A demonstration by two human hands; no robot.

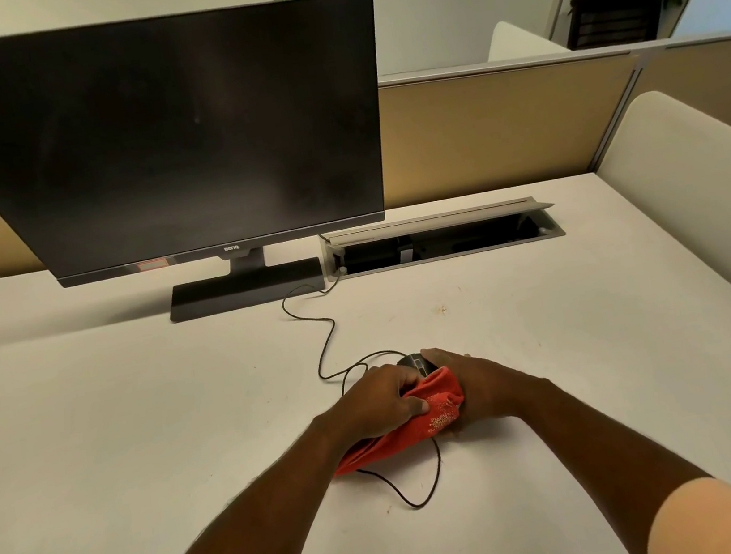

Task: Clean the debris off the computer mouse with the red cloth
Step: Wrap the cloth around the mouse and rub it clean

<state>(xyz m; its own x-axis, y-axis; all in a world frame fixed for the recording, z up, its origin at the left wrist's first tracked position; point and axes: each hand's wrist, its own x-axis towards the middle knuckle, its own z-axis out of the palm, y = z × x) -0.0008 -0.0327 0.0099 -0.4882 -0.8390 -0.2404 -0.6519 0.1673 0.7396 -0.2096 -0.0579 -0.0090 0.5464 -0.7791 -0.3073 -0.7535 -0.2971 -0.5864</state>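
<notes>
A black computer mouse [414,362] lies on the white desk, mostly hidden; only its front end with the wheel shows between my hands. My right hand [468,386] wraps around its right side and holds it. My left hand [379,404] grips a red cloth [429,408] and presses it onto the rear of the mouse. The cloth's loose end trails toward me on the desk, and pale specks sit on its top face. The mouse's black cable [323,343] snakes away to the far side, with another loop [424,489] just in front of the cloth.
A dark switched-off monitor [174,134] stands on its base [245,289] at the far left. An open cable tray [438,243] is set into the desk behind the mouse. Small brown crumbs [442,310] lie beyond the mouse. A cream chair back [694,193] rises at the right edge.
</notes>
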